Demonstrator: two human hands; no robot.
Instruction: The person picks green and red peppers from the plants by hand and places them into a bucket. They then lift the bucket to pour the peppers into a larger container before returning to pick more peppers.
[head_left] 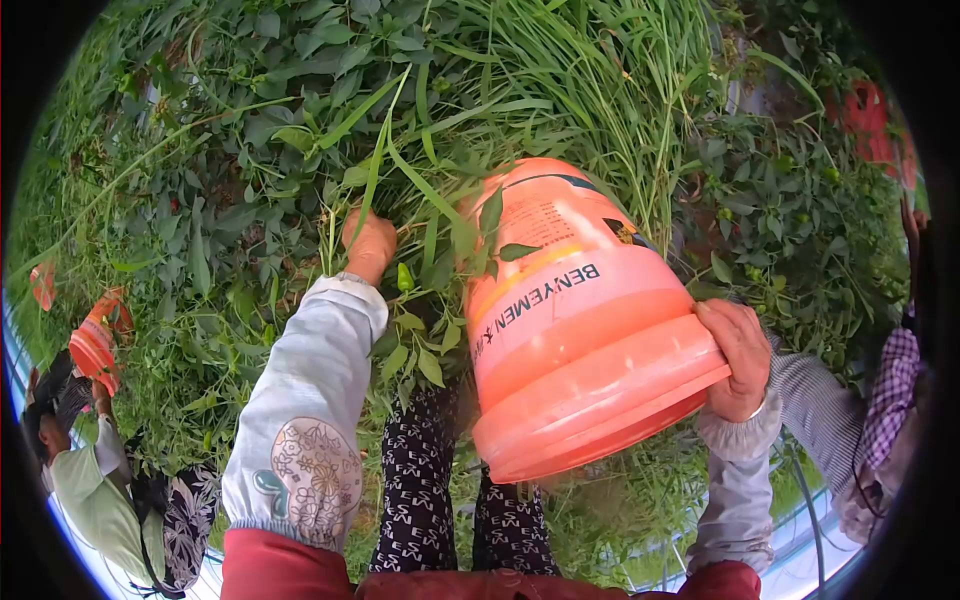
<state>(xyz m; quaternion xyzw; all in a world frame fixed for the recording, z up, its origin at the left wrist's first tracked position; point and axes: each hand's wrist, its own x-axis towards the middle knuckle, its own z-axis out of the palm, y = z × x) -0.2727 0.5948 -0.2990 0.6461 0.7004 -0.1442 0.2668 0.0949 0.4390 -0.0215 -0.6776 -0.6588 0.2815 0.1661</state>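
An orange plastic bucket (570,310) with dark lettering lies tilted in front of me, its rim towards my body and its base up among the leaves. My right hand (738,358) grips the bucket's rim at the right side. To the left of the bucket, my left hand (370,243) is closed low in the foliage, beside grass stems; what its fingers hold, if anything, is hidden by leaves. A green pepper (405,277) hangs just right of my left wrist. The bucket's inside cannot be seen.
Pepper plants (260,150) and tall grass (600,80) fill the ground ahead. A person (100,490) at the far left is beside another orange bucket (95,345). Another person (890,400) is at the right edge, near a red container (868,120).
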